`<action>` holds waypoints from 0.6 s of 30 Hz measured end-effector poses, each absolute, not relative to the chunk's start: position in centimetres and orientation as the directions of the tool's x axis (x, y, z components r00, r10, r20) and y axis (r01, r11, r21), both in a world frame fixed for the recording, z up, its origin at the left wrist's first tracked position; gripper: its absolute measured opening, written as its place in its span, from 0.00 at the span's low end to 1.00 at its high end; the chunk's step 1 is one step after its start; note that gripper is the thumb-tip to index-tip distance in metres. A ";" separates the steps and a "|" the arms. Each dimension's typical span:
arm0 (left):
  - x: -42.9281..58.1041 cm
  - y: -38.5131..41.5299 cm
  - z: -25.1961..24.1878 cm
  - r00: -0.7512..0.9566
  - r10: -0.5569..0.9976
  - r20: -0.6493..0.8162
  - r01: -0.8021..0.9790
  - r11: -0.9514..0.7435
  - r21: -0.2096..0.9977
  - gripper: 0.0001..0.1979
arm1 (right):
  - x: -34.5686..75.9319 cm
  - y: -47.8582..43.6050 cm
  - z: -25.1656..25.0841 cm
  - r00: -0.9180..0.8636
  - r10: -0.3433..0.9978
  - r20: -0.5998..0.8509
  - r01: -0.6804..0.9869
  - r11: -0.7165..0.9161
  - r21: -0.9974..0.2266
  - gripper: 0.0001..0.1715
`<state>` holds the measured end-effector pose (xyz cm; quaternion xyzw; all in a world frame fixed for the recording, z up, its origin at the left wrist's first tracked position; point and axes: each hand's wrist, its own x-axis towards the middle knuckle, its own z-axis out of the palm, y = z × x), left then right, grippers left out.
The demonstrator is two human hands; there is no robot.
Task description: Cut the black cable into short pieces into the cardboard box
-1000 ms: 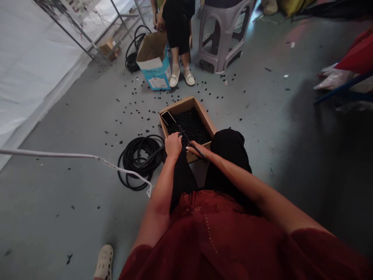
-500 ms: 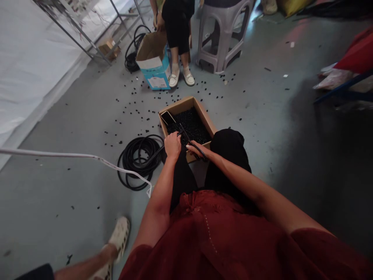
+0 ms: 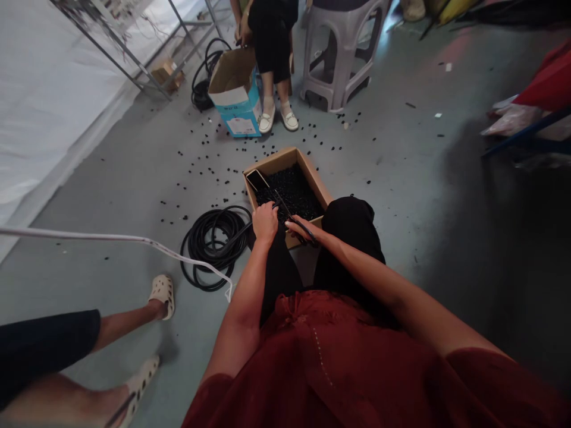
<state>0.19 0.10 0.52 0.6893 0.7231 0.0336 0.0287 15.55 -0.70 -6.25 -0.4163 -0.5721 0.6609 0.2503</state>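
My left hand (image 3: 264, 222) is closed round a black hose that runs left to a coil of black hose (image 3: 213, 245) on the floor. My right hand (image 3: 301, 229) is closed on black scissors (image 3: 291, 218) whose blades point up over a cardboard box (image 3: 317, 185). The box stands on the floor in front of my knees and holds many small black cut pieces. A dark flat object leans in the box's far left corner.
Small black pieces lie scattered over the grey floor. A person sits at the back with a blue and brown carton (image 3: 236, 90) and another hose coil. A grey plastic stool (image 3: 339, 56) stands beside them. Another person's legs (image 3: 84, 351) in pale clogs cross at lower left. A white cable (image 3: 111, 239) stretches across.
A passer-by's legs have come in from the lower left and stepped further into view. My hands stay in place at the box.
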 end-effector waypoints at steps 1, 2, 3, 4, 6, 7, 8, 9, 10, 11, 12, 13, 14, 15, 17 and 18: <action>0.2 0.1 0.5 -0.045 0.999 0.006 0.995 0.045 0.091 0.17 | 15.6 -0.7 -6.2 -0.530 0.804 -0.271 0.137 -0.235 -0.962 0.20; 0.2 0.1 0.5 -0.041 0.999 0.006 0.995 0.040 0.093 0.17 | 15.5 -0.8 -6.1 -0.531 0.800 -0.279 0.126 -0.251 -0.960 0.19; 0.2 0.1 0.5 -0.035 0.999 0.004 0.995 0.035 0.095 0.17 | 15.5 -0.8 -6.1 -0.535 0.795 -0.287 0.117 -0.266 -0.957 0.19; 0.2 0.1 0.5 -0.029 1.000 -0.001 0.995 0.029 0.097 0.17 | 15.5 -0.8 -6.1 -0.536 0.791 -0.295 0.110 -0.281 -0.953 0.19; 0.1 0.1 0.5 -0.020 1.000 -0.012 0.994 0.021 0.103 0.17 | 15.4 -0.9 -6.1 -0.531 0.786 -0.315 0.109 -0.305 -0.946 0.18; 0.1 0.1 0.5 -0.017 1.000 -0.017 0.994 0.018 0.107 0.17 | 15.4 -0.9 -6.1 -0.526 0.786 -0.325 0.113 -0.314 -0.943 0.18; 0.0 0.1 0.6 -0.015 1.000 -0.019 0.994 0.017 0.110 0.17 | 15.3 -1.0 -6.1 -0.522 0.786 -0.331 0.117 -0.319 -0.941 0.18; 0.0 0.1 0.6 -0.013 1.000 -0.021 0.994 0.015 0.110 0.17 | 15.3 -1.1 -6.0 -0.519 0.787 -0.333 0.118 -0.320 -0.940 0.18; 0.0 0.1 0.7 -0.010 1.000 -0.024 0.994 0.013 0.109 0.16 | 15.2 -1.2 -5.9 -0.518 0.789 -0.330 0.117 -0.317 -0.941 0.18; -0.1 0.0 0.7 -0.007 1.000 -0.026 0.994 0.010 0.108 0.16 | 15.2 -1.3 -5.7 -0.521 0.789 -0.325 0.116 -0.312 -0.943 0.18; -0.2 -0.1 0.8 -0.005 1.000 -0.030 0.994 0.008 0.106 0.16 | 15.2 -1.4 -5.6 -0.524 0.790 -0.319 0.115 -0.305 -0.945 0.18; -0.2 -0.1 0.9 -0.003 1.000 -0.031 0.994 0.007 0.106 0.16 | 15.2 -1.5 -5.5 -0.529 0.789 -0.314 0.116 -0.299 -0.947 0.19; -0.3 -0.2 0.9 -0.004 1.000 -0.030 0.994 0.008 0.108 0.16 | 15.3 -1.6 -5.3 -0.534 0.786 -0.311 0.121 -0.293 -0.949 0.19; -0.3 -0.3 1.0 -0.002 1.000 -0.027 0.994 0.005 0.111 0.16 | 15.3 -1.6 -5.3 -0.531 0.788 -0.311 0.129 -0.288 -0.949 0.19; -0.4 -0.4 1.0 0.003 1.000 -0.022 0.993 0.000 0.116 0.16 | 15.3 -1.6 -5.2 -0.519 0.795 -0.315 0.150 -0.279 -0.949 0.18; -0.4 -0.5 1.0 0.005 1.000 -0.023 0.993 -0.002 0.117 0.16 | 15.3 -1.6 -5.3 -0.504 0.803 -0.318 0.163 -0.273 -0.948 0.17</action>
